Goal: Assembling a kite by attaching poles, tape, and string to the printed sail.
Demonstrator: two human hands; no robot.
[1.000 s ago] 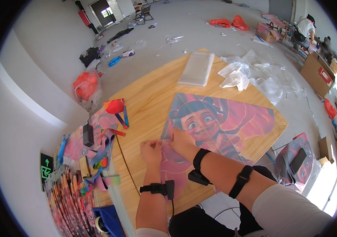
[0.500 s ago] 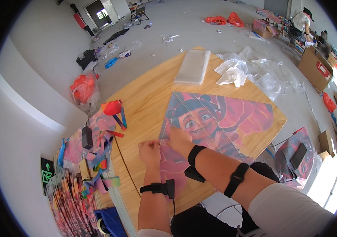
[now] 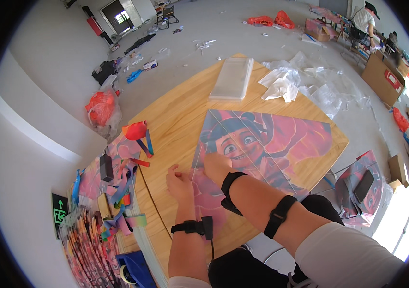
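1. In the head view, the printed sheet (image 3: pixel 305 132) lies face up on the wooden table (image 3: pixel 166 127), in front of the person, with thin rods (image 3: pixel 270 157) seeming to cross it.
2. The left hand (image 3: pixel 180 185) is beside the sheet's left edge, fingers loosely curled; whether the fingertips pinch anything is too small to tell.
3. The right hand (image 3: pixel 217 168) is over that same edge, near the left one, palm down. Its fingertips are hidden, so I cannot tell how far open it is or what it holds.
4. Good handling here would probably mean light pressure, with the right hand steadying the edge while the left works finely; pulling hard could crease the sheet or shift a rod.
5. Keeping the right wrist strap (image 3: pixel 233 182) off the print would likely avoid snagging.
6. The ribbons (image 3: pixel 113 221) and blue tape dispenser (image 3: pixel 139 270) sit to the left, apart from both hands.
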